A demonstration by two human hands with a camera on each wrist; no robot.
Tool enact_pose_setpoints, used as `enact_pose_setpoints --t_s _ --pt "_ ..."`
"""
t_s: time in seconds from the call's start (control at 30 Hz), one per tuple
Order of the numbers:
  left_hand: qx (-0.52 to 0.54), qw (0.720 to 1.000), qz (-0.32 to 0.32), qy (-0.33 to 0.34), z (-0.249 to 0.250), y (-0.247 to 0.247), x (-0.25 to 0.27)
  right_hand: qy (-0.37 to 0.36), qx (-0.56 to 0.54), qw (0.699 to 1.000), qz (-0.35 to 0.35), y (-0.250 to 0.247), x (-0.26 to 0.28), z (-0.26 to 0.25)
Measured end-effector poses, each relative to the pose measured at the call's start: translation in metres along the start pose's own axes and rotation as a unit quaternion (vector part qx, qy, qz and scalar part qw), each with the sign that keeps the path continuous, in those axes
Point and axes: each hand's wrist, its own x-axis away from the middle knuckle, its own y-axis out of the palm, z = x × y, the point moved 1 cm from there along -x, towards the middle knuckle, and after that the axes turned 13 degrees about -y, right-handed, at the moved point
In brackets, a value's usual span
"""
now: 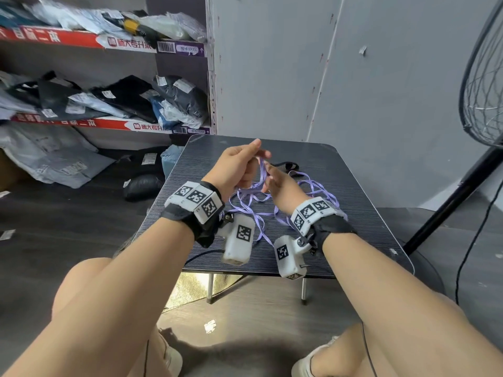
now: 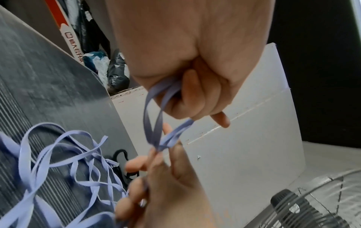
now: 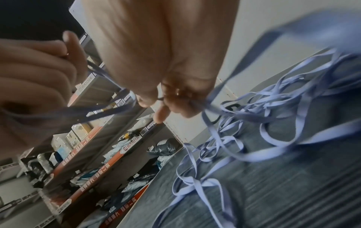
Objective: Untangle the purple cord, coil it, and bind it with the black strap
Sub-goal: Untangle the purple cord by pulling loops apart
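Observation:
The flat purple cord [image 1: 257, 204] lies in a loose tangle on the dark striped table [image 1: 362, 229]. Above the table my left hand [image 1: 253, 156] grips a few strands of the cord [image 2: 154, 123], which hang as loops from its curled fingers. Just below and to the right, my right hand [image 1: 272, 176] pinches the same strands where they cross [image 2: 159, 146]. In the right wrist view its fingers [image 3: 175, 98] hold the cord, which trails down to the pile [image 3: 254, 126]. The black strap [image 1: 288, 166] lies on the table behind both hands, untouched.
Shelves stacked with wrapped parcels [image 1: 109, 99] stand at the left, with more bags on the floor [image 1: 54, 164]. A standing fan [image 1: 484, 91] and its slanted pole [image 1: 449, 202] are close to the table's right side. A grey wall panel [image 1: 272, 77] rises behind the table.

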Motion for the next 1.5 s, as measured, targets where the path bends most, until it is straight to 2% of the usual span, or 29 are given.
enact_pose_setpoints --t_s 0.1,0.2,0.3,0.37,0.43,0.5,0.63,0.73,0.8,0.87,0.93,1.03,1.13,1.23,1.5 --pt "0.058 0.998 0.030 0.011 0.002 -0.005 -0.004 0.046 -0.006 0.997 -0.066 0.001 0.008 0.004" --pt "0.110 0.991 0.062 0.042 0.009 -0.010 -0.007 0.066 0.089 0.988 -0.108 0.003 0.012 0.016" --pt "0.135 0.986 0.078 0.055 0.016 -0.016 -0.010 0.109 0.115 0.976 -0.150 0.002 0.016 0.020" --pt "0.119 0.988 0.083 0.046 0.016 -0.016 -0.011 0.120 0.189 0.953 -0.205 0.001 0.018 0.015" --pt "0.090 0.992 0.087 0.025 0.014 -0.014 -0.012 0.085 0.284 0.927 -0.229 0.003 0.016 0.009" --pt "0.056 0.995 0.083 0.005 0.009 -0.010 -0.012 0.039 0.364 0.906 -0.212 0.006 0.013 0.005" --pt "0.021 0.997 0.069 -0.014 0.001 -0.001 -0.011 -0.007 0.423 0.884 -0.197 0.010 0.006 -0.004" --pt "0.024 0.998 0.060 -0.015 0.000 0.003 -0.011 -0.081 0.488 0.840 -0.222 0.012 0.002 -0.012" --pt "0.035 0.997 0.060 -0.015 -0.003 0.004 -0.015 -0.136 0.489 0.835 -0.214 0.012 0.003 -0.013" --pt "0.045 0.996 0.076 -0.016 -0.005 0.003 -0.018 -0.212 0.459 0.846 -0.169 0.014 0.004 -0.011" --pt "0.048 0.993 0.106 -0.021 -0.009 0.001 -0.022 -0.242 0.409 0.873 -0.111 0.012 0.005 -0.007" --pt "0.021 0.989 0.143 -0.025 -0.016 -0.002 -0.025 -0.208 0.371 0.895 -0.136 0.010 0.008 -0.007" --pt "-0.030 0.988 0.151 -0.024 -0.020 -0.003 -0.024 -0.203 0.324 0.917 -0.111 0.009 0.008 -0.010" --pt "-0.086 0.984 0.152 -0.028 -0.020 -0.003 -0.024 -0.167 0.281 0.942 -0.077 0.010 0.009 -0.012" --pt "-0.203 0.968 0.135 -0.063 -0.019 0.001 -0.023 -0.150 0.289 0.944 -0.048 0.013 0.002 -0.003"
